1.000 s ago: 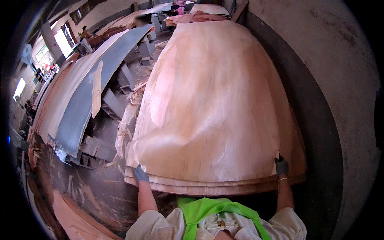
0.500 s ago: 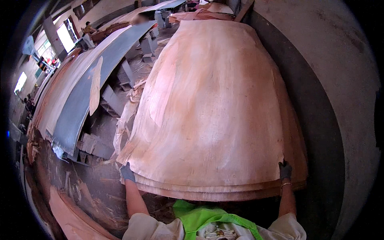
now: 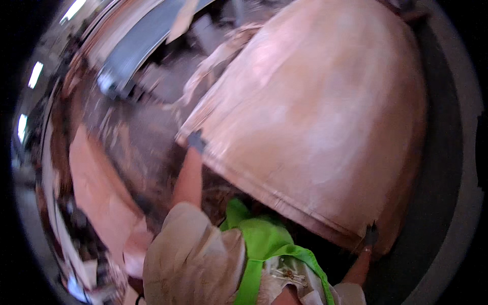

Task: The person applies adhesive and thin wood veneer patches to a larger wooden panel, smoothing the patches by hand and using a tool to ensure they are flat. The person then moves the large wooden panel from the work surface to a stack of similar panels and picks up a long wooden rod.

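Note:
A broad stack of thin, pinkish-tan wood veneer sheets [image 3: 315,122] spreads out in front of me, its near edge running slantwise from upper left to lower right. At the left corner of that edge, my left hand [image 3: 196,141] in a dark grey glove is closed on the top veneer sheet. My right hand [image 3: 371,235], in a dark glove too, grips the sheet's near edge close to the right corner. Motion blurs the fingers of both hands, and the sheet's edge hides their undersides.
A dark wall band [image 3: 442,117] curves close along the stack's right side. On the left, a long grey-blue panel [image 3: 137,43] lies on other sheets. Torn veneer strips [image 3: 213,63] hang beside the stack. Another pinkish sheet [image 3: 101,183] lies at lower left, near floor scraps.
My view has swung to the left and down, so the stack appears tilted. Its near layers, stepped before, now look more even. Both hands stay at the near corners.

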A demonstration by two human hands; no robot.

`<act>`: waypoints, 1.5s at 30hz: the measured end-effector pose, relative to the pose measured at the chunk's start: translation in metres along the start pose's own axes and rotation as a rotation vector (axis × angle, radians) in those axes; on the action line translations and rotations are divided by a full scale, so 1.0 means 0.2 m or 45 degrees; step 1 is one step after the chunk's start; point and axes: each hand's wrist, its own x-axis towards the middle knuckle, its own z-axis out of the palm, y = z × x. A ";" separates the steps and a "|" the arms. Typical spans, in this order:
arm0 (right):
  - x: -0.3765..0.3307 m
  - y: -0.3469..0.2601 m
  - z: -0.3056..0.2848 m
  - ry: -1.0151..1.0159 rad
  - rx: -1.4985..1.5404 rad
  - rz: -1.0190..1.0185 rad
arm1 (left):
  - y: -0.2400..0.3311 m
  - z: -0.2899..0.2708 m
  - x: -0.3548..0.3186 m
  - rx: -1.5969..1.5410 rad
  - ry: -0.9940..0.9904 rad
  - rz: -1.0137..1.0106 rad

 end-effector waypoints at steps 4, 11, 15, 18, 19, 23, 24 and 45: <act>0.09 0.37 0.10 0.195 -0.172 -0.032 | -0.13 0.10 -0.16 -0.041 0.148 -0.170; -0.05 -0.04 0.25 -0.036 0.089 0.004 | -0.02 -0.08 0.01 0.098 0.223 0.098; -0.19 -0.06 0.14 0.022 0.054 0.023 | 0.01 0.17 0.04 0.423 -0.091 0.116; -0.13 0.10 0.07 0.084 0.099 -0.066 | 0.00 0.18 -0.13 0.485 -0.143 -0.034; -0.10 0.16 0.07 0.203 0.030 -0.087 | -0.04 0.23 -0.20 0.512 -0.098 -0.098; -0.25 -0.28 0.04 0.128 -0.084 0.478 | 0.10 -0.01 -0.05 0.718 0.111 -0.449; -0.26 -0.26 0.04 0.092 -0.069 0.507 | 0.07 -0.03 0.02 0.712 0.143 -0.425; -0.67 -0.08 0.25 0.771 -0.005 0.109 | -0.44 0.86 -1.50 2.684 -0.920 1.051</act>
